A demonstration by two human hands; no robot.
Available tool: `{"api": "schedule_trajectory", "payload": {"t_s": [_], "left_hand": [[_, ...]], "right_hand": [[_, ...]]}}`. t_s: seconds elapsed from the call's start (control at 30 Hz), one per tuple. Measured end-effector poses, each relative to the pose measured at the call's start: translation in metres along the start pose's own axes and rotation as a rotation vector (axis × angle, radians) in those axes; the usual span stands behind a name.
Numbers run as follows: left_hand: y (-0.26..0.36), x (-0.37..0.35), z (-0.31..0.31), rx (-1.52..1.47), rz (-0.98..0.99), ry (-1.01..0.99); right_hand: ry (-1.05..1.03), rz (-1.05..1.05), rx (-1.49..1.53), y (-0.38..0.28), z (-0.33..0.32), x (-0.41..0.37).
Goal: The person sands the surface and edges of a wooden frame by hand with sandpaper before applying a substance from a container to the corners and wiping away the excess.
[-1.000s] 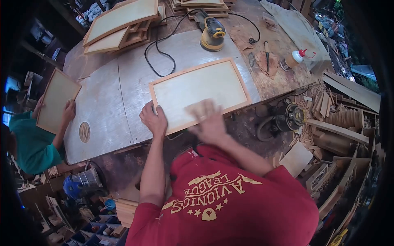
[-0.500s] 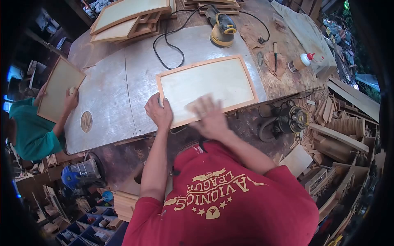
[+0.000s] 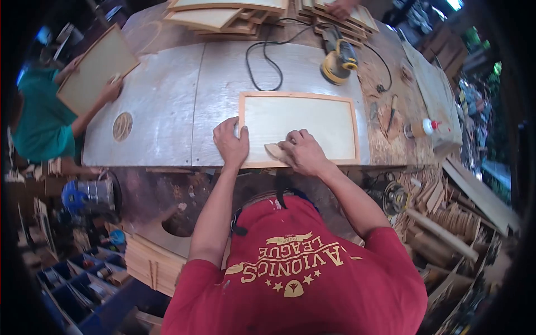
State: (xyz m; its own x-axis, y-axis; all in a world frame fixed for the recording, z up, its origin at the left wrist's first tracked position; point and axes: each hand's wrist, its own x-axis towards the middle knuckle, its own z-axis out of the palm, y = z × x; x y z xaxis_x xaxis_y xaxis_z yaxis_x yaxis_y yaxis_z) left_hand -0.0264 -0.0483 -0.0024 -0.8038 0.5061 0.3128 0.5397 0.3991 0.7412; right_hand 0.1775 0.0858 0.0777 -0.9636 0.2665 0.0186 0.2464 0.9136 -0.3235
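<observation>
A shallow wooden tray (image 3: 312, 120) with a pale flat panel and a raised orange-brown rim lies at the table's front edge. My left hand (image 3: 231, 144) grips its left rim near the front corner, thumb on the inner side. Inside, by the front rim, my right hand (image 3: 306, 153) has its fingers curled round a small pale tan pad (image 3: 273, 151) that looks like folded sandpaper. The pad's left end sticks out from the fingers and rests against the panel; the rest is hidden.
Behind the tray stands a yellow and black sander (image 3: 339, 62) with a black cord. Stacked trays (image 3: 223, 19) fill the back. At right lie a glue bottle (image 3: 421, 128) and a handled tool (image 3: 393, 111). A co-worker in a teal shirt (image 3: 44, 117) holds another panel at left.
My right hand has gone from a blurred, flatter pose to curled fingers near the front rim. My view has shifted, and another person's hand now shows at the back stack.
</observation>
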Motion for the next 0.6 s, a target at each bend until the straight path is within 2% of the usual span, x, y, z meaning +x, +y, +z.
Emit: {"api": "schedule_trajectory", "payload": {"t_s": [0.07, 0.17, 0.2, 0.27, 0.3, 0.4, 0.5, 0.6], "left_hand": [[-0.001, -0.001, 0.000, -0.006, -0.012, 0.012], [-0.008, 0.001, 0.002, -0.051, 0.018, 0.052], [-0.007, -0.002, 0.000, -0.058, 0.032, 0.056], [-0.003, -0.007, -0.008, -0.100, -0.070, 0.035], [0.001, -0.008, -0.013, -0.119, -0.118, 0.031], [0.016, -0.041, -0.028, -0.085, -0.257, 0.129], [0.036, -0.083, -0.034, 0.012, -0.302, 0.190], [0.046, -0.112, -0.025, 0.069, -0.308, 0.245]], "right_hand": [[0.071, -0.072, 0.014, 0.012, 0.012, 0.003], [0.116, 0.139, 0.345, 0.018, 0.001, 0.016], [0.058, 0.203, 0.409, 0.022, -0.003, 0.020], [-0.058, 0.324, 0.527, 0.036, -0.011, 0.031], [-0.050, 0.253, 0.590, 0.052, -0.002, 0.031], [-0.127, 0.233, 0.671, 0.074, 0.008, 0.032], [-0.276, 0.076, 0.310, 0.054, -0.032, 0.035], [-0.252, 0.069, 0.273, 0.055, -0.015, 0.037]]}}
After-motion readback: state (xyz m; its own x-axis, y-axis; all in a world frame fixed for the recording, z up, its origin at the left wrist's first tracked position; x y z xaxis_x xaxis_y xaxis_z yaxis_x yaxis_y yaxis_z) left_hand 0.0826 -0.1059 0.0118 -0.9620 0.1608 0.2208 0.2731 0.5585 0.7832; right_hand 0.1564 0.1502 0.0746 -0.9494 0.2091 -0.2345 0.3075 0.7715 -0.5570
